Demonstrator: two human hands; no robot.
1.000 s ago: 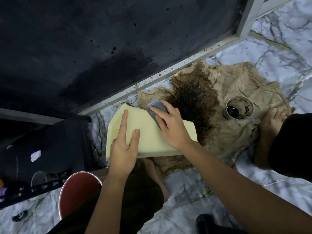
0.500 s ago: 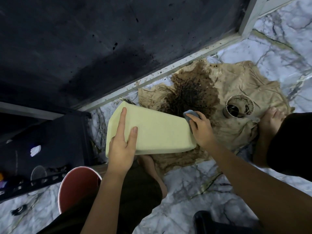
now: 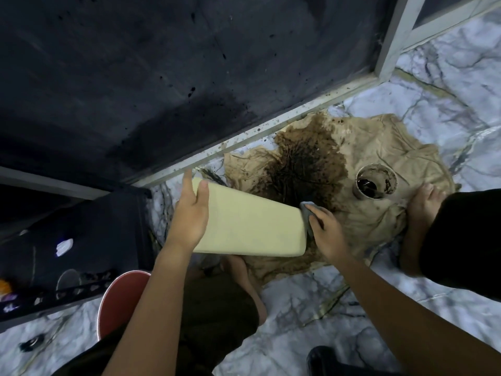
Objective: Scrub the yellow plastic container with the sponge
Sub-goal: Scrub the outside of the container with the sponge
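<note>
Hands are gripping: left hand (image 3: 189, 221) holding the yellow container (image 3: 252, 226) at frame centre, right hand (image 3: 326, 232) pressing the grey sponge (image 3: 307, 213) against its end. No writing is showing.

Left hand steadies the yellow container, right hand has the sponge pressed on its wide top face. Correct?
Not quite. In the head view the right hand presses the sponge against the container's narrow end face, not the wide top. The left hand does steady it.

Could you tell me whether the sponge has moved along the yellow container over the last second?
Yes: the sponge slid from the yellow container's top face to its end nearest the dirty cup.
</note>
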